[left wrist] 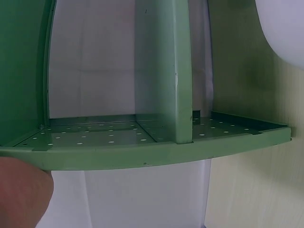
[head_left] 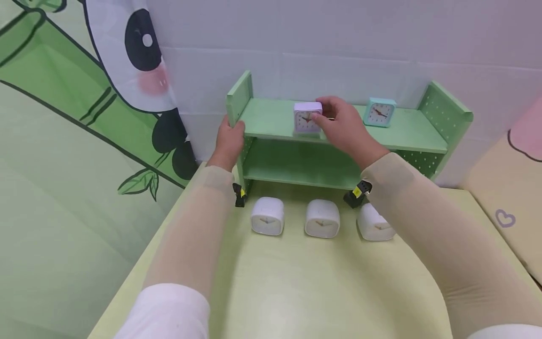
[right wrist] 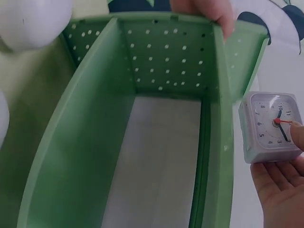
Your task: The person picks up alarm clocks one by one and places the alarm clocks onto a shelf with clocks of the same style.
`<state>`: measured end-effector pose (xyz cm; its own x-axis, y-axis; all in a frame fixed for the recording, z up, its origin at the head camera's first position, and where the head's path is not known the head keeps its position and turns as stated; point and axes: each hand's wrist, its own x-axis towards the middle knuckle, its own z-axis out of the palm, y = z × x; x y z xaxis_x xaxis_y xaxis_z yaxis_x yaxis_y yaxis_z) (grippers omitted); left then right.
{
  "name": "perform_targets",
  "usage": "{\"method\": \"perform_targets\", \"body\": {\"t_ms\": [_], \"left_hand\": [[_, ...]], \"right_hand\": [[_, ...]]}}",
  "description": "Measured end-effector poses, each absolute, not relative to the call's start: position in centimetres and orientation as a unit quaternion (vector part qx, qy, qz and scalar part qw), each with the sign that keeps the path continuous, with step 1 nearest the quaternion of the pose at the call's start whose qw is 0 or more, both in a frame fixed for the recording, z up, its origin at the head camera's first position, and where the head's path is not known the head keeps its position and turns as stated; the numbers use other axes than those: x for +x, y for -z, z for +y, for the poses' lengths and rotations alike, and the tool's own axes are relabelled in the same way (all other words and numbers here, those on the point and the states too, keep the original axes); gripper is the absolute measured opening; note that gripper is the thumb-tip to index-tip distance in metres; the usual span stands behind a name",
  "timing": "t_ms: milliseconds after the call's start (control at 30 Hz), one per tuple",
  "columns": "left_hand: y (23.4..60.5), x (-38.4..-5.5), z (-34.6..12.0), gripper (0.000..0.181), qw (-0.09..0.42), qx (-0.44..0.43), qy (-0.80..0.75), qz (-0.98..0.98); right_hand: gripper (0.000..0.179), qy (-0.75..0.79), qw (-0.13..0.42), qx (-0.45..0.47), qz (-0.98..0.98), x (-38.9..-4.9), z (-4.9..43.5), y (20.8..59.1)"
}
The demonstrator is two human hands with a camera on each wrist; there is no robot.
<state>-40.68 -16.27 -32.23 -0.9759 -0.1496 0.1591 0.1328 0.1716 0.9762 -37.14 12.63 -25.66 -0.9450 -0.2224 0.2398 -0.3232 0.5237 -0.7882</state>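
Observation:
My right hand (head_left: 345, 127) holds a small lavender alarm clock (head_left: 304, 126) by its right side, just over the top board of a green shelf (head_left: 267, 115). In the right wrist view the thumb lies on the face of the lavender clock (right wrist: 263, 140) and the other fingers are on its far side. My left hand (head_left: 230, 141) grips the shelf's left side panel, thumb in front and fingers partly hidden behind it. The left wrist view shows part of that hand (left wrist: 23, 192) at the panel's edge. A teal alarm clock (head_left: 380, 112) stands on the top board, right of my right hand.
Three white clocks (head_left: 267, 215) stand in a row on the pale yellow table (head_left: 275, 282) before the shelf; my right forearm partly covers the rightmost one (head_left: 374, 223). Behind the shelf hangs a pale backdrop (head_left: 338, 56), with a printed panel at the left.

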Motion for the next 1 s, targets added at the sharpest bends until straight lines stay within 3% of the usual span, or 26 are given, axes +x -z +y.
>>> {"method": "perform_targets", "body": {"t_ms": [567,1000], "left_hand": [[32.1,-40.0,-16.6,0.052,0.121,-0.007,0.643,-0.756],[32.3,-40.4,-16.4,0.051,0.123,-0.004,0.650,-0.750]], "right_hand": [[0.055,-0.469,0.040,0.125,-0.873,-39.7,9.5,24.5],[0.053,-0.476,0.048,0.089,-0.874,-40.5,8.1,26.1]]}}
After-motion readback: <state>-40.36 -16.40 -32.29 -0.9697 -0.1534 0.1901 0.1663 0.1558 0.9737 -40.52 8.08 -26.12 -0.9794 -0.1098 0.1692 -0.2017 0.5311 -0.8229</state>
